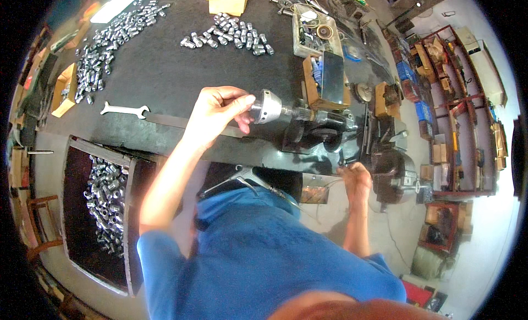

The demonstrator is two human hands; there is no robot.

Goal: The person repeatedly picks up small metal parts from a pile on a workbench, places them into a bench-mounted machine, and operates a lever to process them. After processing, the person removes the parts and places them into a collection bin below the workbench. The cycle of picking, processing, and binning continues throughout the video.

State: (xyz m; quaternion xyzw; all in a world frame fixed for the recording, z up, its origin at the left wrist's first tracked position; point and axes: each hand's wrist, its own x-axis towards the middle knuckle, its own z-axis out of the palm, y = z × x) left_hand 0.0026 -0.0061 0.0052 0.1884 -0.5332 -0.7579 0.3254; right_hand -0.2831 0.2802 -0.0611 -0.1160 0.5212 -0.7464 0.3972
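My left hand (224,112) reaches over the bench with thumb and fingers closed at the front end of a silver chuck (268,106). Whatever lies between those fingertips is hidden by them. Several small holes ring the chuck, which sits on the shaft of a dark bench machine (328,130). Lower right, my right hand (356,179) is closed around a small dark handle (342,167) by the machine's near side; its far end is hard to make out. An open-ended wrench (125,110) lies on the bench left of my left hand.
Loose metal fittings lie in a long pile (118,36) and a smaller pile (231,33). A dark bin (130,226) at lower left holds more. An air blow gun (247,177) hangs at the bench edge. A parts tray (300,42) and a bench vise (393,174) stand right.
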